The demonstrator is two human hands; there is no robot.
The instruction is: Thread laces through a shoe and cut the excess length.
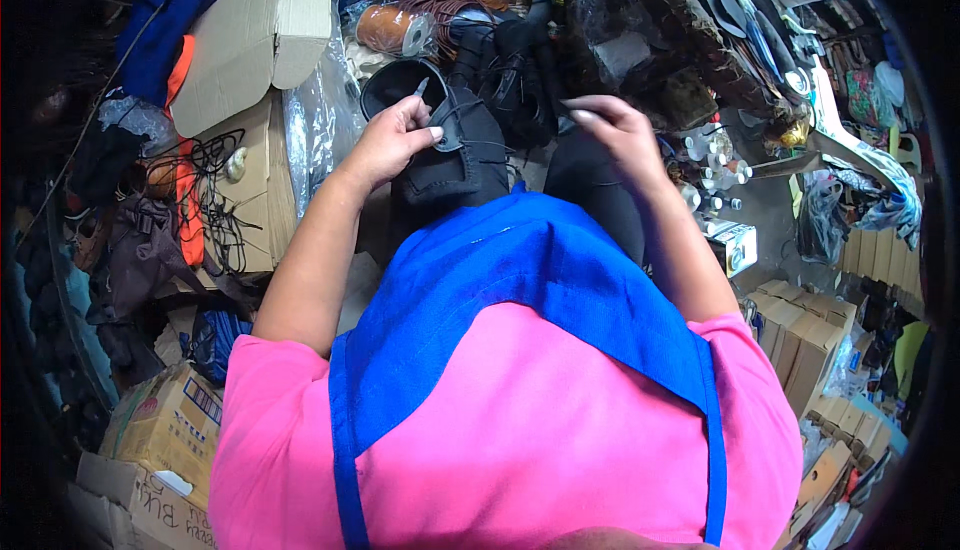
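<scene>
Across my dark-clothed left thigh lies a black shoe-like piece (446, 178) with thin black cord strung over it. A round dark rim (378, 85) opens beside it. My left hand (392, 143) is closed at this piece, its thumb against the black material. A thin, pale, pointed tool (422, 86) sticks up from its fingers; its lower part is hidden. Over my right thigh, apart from the black piece, my right hand (622, 137) is raised in a pinch. Something small and dark shows at its fingertips, too small to name.
An orange-brown spool (396, 30) stands beyond my left hand. Cardboard (255, 35) and tangled black cord (222, 195) crowd the left. Several small bottles (712, 165) stand at right, above stacked cartons (805, 335). A blue apron (520, 250) covers my lap's near part.
</scene>
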